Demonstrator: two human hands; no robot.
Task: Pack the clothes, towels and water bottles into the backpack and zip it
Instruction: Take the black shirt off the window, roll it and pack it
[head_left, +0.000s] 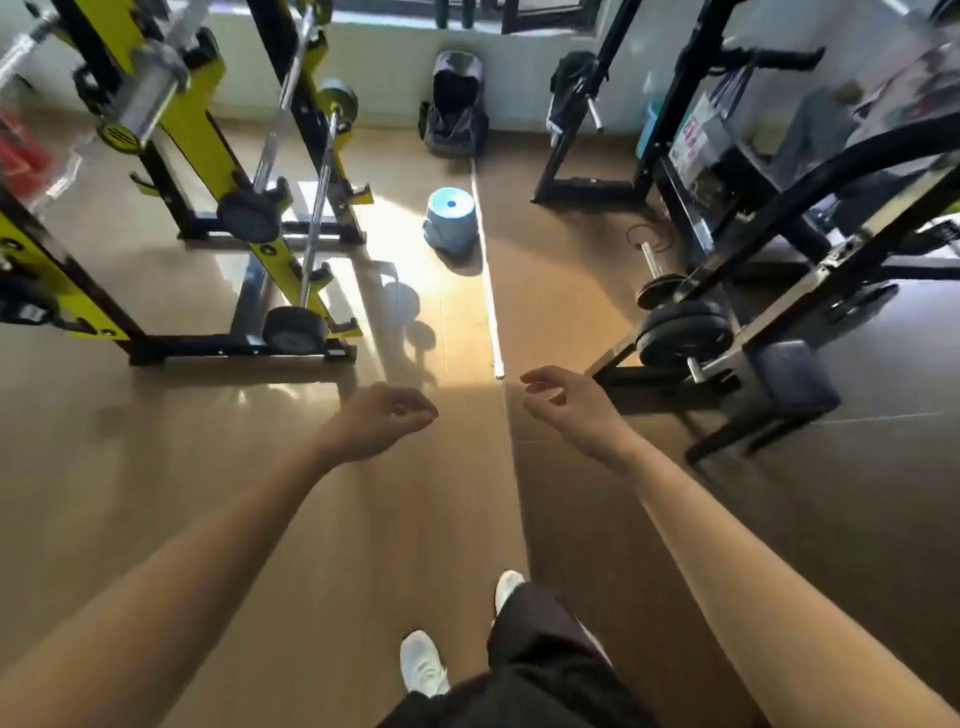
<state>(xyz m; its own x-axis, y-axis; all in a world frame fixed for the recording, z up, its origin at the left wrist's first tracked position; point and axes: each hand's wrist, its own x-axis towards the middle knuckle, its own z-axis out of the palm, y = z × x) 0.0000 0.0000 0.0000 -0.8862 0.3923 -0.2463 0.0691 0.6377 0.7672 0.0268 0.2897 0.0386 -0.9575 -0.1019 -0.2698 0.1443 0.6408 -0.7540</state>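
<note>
A grey and black backpack (455, 106) stands upright on the floor against the far wall, its top flap hanging open. Both my arms stretch out ahead of me over the wooden floor, far short of the backpack. My left hand (382, 421) has loosely curled fingers and holds nothing. My right hand (566, 400) is likewise relaxed and empty. Dark clothing (571, 85) hangs on the black rack to the right of the backpack. I see no towels or water bottles.
A yellow and black squat rack (208, 171) with barbells stands at the left. A black rack with weight plates (685, 332) stands at the right. A small blue stool (451, 218) sits in the aisle between them, beside a white floor strip (488, 291).
</note>
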